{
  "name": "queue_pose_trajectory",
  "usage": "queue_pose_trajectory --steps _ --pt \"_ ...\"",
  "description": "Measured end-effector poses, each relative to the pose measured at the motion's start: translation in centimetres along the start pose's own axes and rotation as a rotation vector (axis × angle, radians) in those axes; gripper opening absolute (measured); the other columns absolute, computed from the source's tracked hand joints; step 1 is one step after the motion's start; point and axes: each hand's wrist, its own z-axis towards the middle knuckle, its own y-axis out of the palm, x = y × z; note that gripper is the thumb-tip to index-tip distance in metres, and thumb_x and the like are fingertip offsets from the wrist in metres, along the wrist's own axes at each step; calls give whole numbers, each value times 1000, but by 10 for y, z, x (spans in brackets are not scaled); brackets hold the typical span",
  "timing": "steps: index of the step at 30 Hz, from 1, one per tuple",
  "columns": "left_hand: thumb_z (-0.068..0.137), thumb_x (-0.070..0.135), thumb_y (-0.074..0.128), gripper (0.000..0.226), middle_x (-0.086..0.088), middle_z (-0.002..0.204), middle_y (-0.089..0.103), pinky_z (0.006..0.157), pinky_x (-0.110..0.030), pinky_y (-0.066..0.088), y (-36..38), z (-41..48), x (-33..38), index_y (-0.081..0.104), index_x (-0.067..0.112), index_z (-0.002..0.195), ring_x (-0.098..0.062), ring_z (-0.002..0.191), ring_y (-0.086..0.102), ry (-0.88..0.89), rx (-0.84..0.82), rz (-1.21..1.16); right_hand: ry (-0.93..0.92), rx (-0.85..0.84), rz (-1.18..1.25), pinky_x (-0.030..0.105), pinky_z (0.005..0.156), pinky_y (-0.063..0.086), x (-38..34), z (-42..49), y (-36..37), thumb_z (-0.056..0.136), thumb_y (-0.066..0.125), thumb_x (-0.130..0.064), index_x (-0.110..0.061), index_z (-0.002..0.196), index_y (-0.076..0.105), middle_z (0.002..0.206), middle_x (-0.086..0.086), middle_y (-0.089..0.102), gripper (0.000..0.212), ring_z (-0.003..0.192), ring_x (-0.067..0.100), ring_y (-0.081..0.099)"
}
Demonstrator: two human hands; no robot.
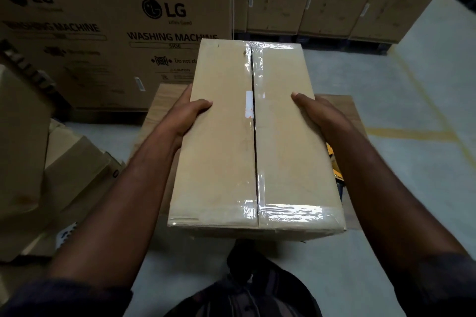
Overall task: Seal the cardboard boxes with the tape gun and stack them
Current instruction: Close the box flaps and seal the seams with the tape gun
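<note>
Washing-machine cartons wall off ahead and left; bare floor lies open rightward.

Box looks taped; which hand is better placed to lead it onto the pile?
Left, probably. The left hand and right hand each grip a side of the sealed box, but the piled boxes lie on the left.

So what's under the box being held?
Brown cardboard shows past both sides of the box, and a yellow object peeks out by its right edge. The box covers the rest, so whether it rests on that cardboard cannot be told.
</note>
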Motion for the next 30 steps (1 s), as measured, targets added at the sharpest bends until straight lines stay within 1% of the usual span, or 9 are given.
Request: queue_pose_trajectory --steps 2,4,6,9,11,14,19,22,30 --pt "96 -1 51 45 -5 107 71 63 -25 57 5 -13 1 52 17 137 -14 81 70 -6 3 -4 51 -20 13 41 85 61 -1 -18 -5 75 75 -52 -12 119 70 106 10 78 60 90 27 76" --pt "96 -1 51 44 -4 104 71 64 -25 57 13 -26 2 53 19 135 -13 80 70 -4 -7 -10 97 3 13 42 81 55 0 -36 -14 60 72 -54 -11 116 70 105 15 76 71 85 29 71" --pt "96 -1 51 42 -2 102 71 64 -24 57 23 -34 4 53 19 133 -12 77 70 2 -18 -11 100 32 -2 43 75 52 2 -49 -25 58 69 -52 -9 117 68 96 13 71 73 81 30 66" --pt "95 -1 52 41 -1 100 71 61 -23 57 42 -45 5 53 18 132 -11 74 70 3 -24 -26 83 63 3 51 84 59 9 -65 -46 59 71 -55 -14 126 61 111 13 72 79 94 34 73" --pt "95 0 53 42 -3 102 71 60 -24 56 55 -52 6 53 18 133 -13 76 70 -4 -24 -33 35 59 -3 47 82 60 15 -72 -61 67 72 -52 -15 126 62 113 12 73 70 96 32 74" --pt "95 2 54 43 -7 109 71 64 -27 57 80 -62 5 52 16 136 -19 84 70 -7 -35 -34 -1 69 -1 35 67 60 22 -86 -89 78 69 -43 -14 125 62 109 10 75 56 89 27 75" --pt "93 2 55 45 -14 120 69 76 -36 56 141 -85 7 51 15 136 -26 95 68 -3 -50 -35 -21 75 18 17 49 47 38 -114 -149 95 62 -28 -17 102 65 81 0 70 13 56 9 67" --pt "93 1 55 46 -18 121 68 75 -36 57 189 -103 5 50 13 137 -26 95 68 10 -54 -28 -31 110 6 27 61 48 52 -135 -196 95 63 -29 -14 103 62 88 5 68 17 68 17 66" --pt "92 2 55 40 -6 100 72 66 -29 56 347 -171 -12 54 12 131 -14 78 70 52 -80 -12 -43 146 23 27 60 46 104 -189 -353 93 65 -31 -9 115 61 90 5 66 31 72 20 64"
